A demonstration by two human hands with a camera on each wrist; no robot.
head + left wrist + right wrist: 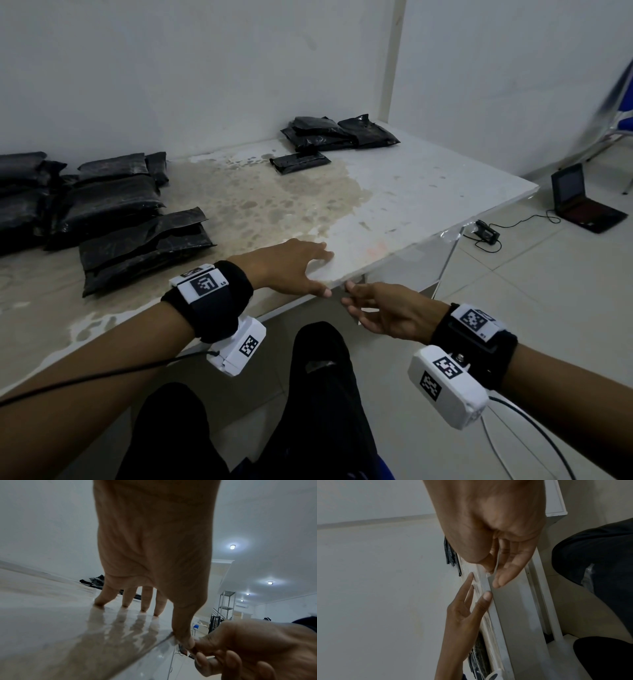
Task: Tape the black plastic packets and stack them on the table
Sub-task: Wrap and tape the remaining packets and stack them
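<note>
Both hands meet at the table point(394, 205) edge: left hand point(291, 270) spread flat, right hand point(383, 313) pinching something unclear. Packets point(144, 250) at ten o'clock look soft, slippery; grip their ends.

Bare storeroom: white walls, tiled floor point(513, 274), shelving point(226, 604).

dim, bluish; ceiling lamps point(232, 546) glare; wrist views soft, edges warped
</note>
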